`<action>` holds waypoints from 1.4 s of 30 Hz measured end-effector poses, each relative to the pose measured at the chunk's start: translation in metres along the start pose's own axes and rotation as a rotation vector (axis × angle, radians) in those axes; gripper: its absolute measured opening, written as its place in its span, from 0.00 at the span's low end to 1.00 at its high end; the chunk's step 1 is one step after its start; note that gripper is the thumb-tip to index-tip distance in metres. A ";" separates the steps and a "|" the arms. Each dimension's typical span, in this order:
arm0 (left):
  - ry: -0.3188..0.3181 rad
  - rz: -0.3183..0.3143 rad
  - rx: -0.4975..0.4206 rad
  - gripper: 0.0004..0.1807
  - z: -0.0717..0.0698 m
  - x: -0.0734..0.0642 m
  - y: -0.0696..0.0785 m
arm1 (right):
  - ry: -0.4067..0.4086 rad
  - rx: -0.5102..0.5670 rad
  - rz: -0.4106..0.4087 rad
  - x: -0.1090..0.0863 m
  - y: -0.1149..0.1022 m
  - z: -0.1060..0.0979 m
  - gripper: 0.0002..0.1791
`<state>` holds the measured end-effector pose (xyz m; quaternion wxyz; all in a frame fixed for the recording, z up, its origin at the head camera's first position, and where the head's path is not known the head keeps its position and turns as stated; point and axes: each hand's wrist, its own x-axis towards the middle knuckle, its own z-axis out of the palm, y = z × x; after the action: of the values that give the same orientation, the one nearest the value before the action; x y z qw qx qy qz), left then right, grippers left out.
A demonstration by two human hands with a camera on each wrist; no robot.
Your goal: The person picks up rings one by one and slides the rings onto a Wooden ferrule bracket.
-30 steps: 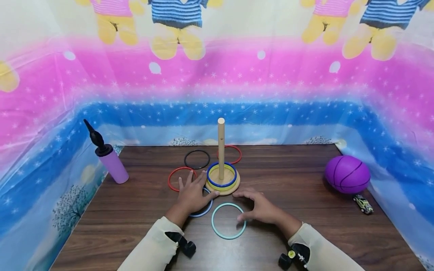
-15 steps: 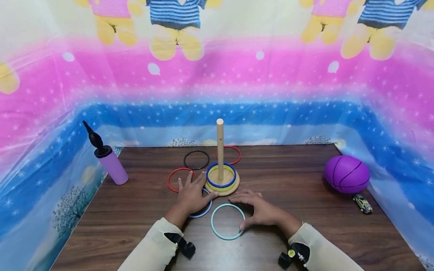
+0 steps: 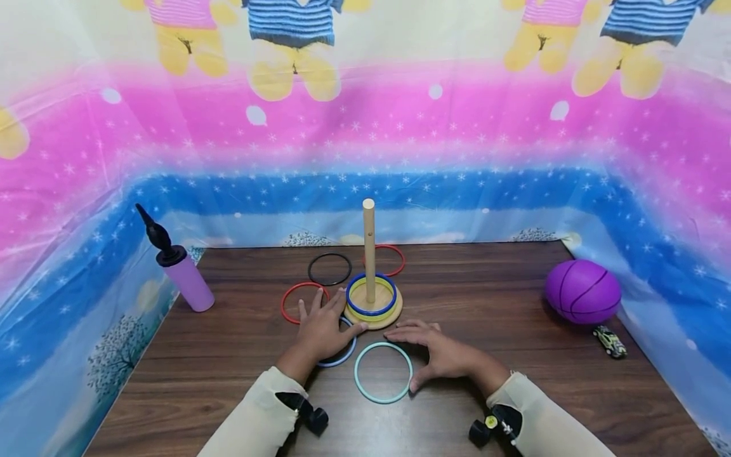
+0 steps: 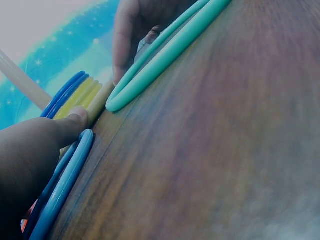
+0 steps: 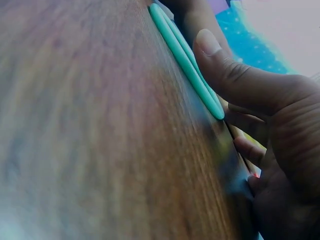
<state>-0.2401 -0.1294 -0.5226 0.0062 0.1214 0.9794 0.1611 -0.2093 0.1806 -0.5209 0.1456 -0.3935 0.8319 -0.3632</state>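
Currently left hand (image 3: 322,331) splayed over light-blue ring (image 3: 354,344), right hand (image 3: 438,355) arched beside turquoise ring (image 3: 356,373), both grips unclenched

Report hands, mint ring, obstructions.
Left hand partly covers pale-blue ring. Right hand beside mint ring, holding nothing. Mint ring flat on table, off peg. Nothing over peg top.

A light-blue ring (image 4: 75,170) is partly covered by the left hand (image 4: 32,155), its thumb (image 4: 67,125) seen against stacked blue and yellow rings (image 4: 75,97). The right hand (image 4: 132,27) is partly hidden by a green ring (image 4: 160,69).
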 end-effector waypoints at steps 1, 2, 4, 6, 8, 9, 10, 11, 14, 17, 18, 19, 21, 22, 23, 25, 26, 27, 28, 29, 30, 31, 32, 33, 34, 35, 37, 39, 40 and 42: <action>0.000 -0.001 0.000 0.53 0.000 0.000 0.000 | -0.003 -0.007 0.004 0.000 0.000 0.000 0.57; 0.000 -0.002 -0.001 0.53 -0.001 0.000 0.001 | -0.006 -0.011 0.010 0.000 -0.001 0.000 0.58; 0.000 -0.002 0.000 0.53 -0.002 -0.001 0.001 | -0.015 -0.028 0.013 0.000 -0.002 -0.001 0.59; -0.001 -0.004 -0.002 0.53 -0.003 -0.001 0.002 | -0.024 -0.035 0.014 0.000 -0.003 -0.001 0.60; -0.005 -0.006 0.001 0.53 -0.003 -0.001 0.002 | -0.033 -0.045 0.010 0.000 -0.004 -0.001 0.61; -0.007 -0.008 0.001 0.53 -0.004 -0.001 0.002 | -0.037 -0.051 0.007 0.000 -0.005 0.000 0.61; -0.008 -0.009 0.003 0.53 -0.004 -0.002 0.003 | -0.039 -0.061 0.000 0.000 -0.005 0.000 0.60; -0.011 -0.010 0.004 0.53 -0.004 -0.002 0.003 | -0.040 -0.070 -0.003 0.000 -0.006 0.001 0.59; -0.014 -0.012 0.003 0.53 -0.005 -0.002 0.004 | -0.038 -0.094 -0.007 0.001 -0.007 0.002 0.53; -0.014 -0.014 0.000 0.53 -0.005 -0.002 0.004 | -0.029 -0.100 0.005 0.001 -0.009 0.002 0.48; -0.012 -0.014 0.000 0.53 -0.004 -0.002 0.004 | -0.025 -0.100 0.010 0.001 -0.009 0.003 0.47; -0.011 -0.014 0.000 0.53 -0.004 -0.002 0.003 | -0.022 -0.105 0.014 0.001 -0.009 0.003 0.46; -0.010 -0.014 0.001 0.53 -0.004 -0.002 0.003 | -0.013 -0.107 0.022 0.001 -0.008 0.003 0.46; -0.010 -0.014 0.002 0.53 -0.004 -0.002 0.003 | -0.007 -0.110 0.025 0.002 -0.008 0.004 0.45; -0.008 -0.012 0.003 0.53 -0.003 -0.001 0.002 | -0.003 -0.111 0.027 0.002 -0.007 0.004 0.45; -0.009 -0.011 0.003 0.53 -0.003 -0.001 0.002 | 0.008 -0.109 0.027 0.002 -0.006 0.005 0.45; -0.011 -0.012 0.002 0.53 -0.003 -0.001 0.002 | 0.014 -0.102 0.029 0.002 -0.005 0.005 0.45; -0.013 -0.013 0.001 0.53 -0.003 -0.001 0.002 | 0.018 -0.095 0.030 0.002 -0.005 0.005 0.44; -0.013 -0.012 0.000 0.53 -0.003 -0.001 0.001 | 0.023 -0.086 0.032 0.001 -0.004 0.005 0.44; -0.014 -0.012 0.000 0.53 -0.002 -0.002 0.001 | 0.027 -0.073 0.032 0.001 -0.003 0.005 0.44; -0.018 -0.014 0.000 0.53 -0.002 -0.002 0.001 | 0.032 -0.061 0.033 0.001 -0.003 0.006 0.44; -0.017 -0.013 0.000 0.53 -0.002 -0.002 0.001 | 0.036 -0.042 0.035 0.001 -0.002 0.006 0.43; -0.017 -0.013 -0.001 0.53 -0.002 -0.002 0.001 | 0.041 -0.025 0.038 0.000 -0.003 0.006 0.43; -0.016 -0.013 0.000 0.53 -0.002 -0.002 0.001 | 0.046 -0.011 0.038 0.000 -0.003 0.006 0.43; -0.014 -0.012 0.001 0.53 -0.001 -0.002 0.001 | 0.051 0.004 0.039 0.000 -0.003 0.006 0.43; -0.012 -0.011 0.001 0.53 -0.001 -0.002 0.001 | 0.056 0.017 0.039 0.000 -0.003 0.005 0.43; -0.007 -0.008 0.002 0.54 -0.001 -0.002 0.001 | 0.071 0.038 0.018 -0.001 -0.002 0.004 0.43; -0.005 -0.006 0.001 0.54 -0.001 -0.001 0.001 | 0.085 0.061 -0.006 -0.001 -0.002 0.003 0.44; -0.006 -0.007 0.001 0.54 -0.001 -0.001 0.001 | 0.091 0.073 -0.015 -0.001 -0.001 0.001 0.44; -0.007 -0.004 0.000 0.54 -0.002 -0.001 0.001 | 0.106 0.093 -0.021 -0.002 -0.002 -0.001 0.44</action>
<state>-0.2391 -0.1296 -0.5206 0.0097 0.1202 0.9796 0.1607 -0.2080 0.1818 -0.5187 0.1157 -0.3755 0.8164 -0.4232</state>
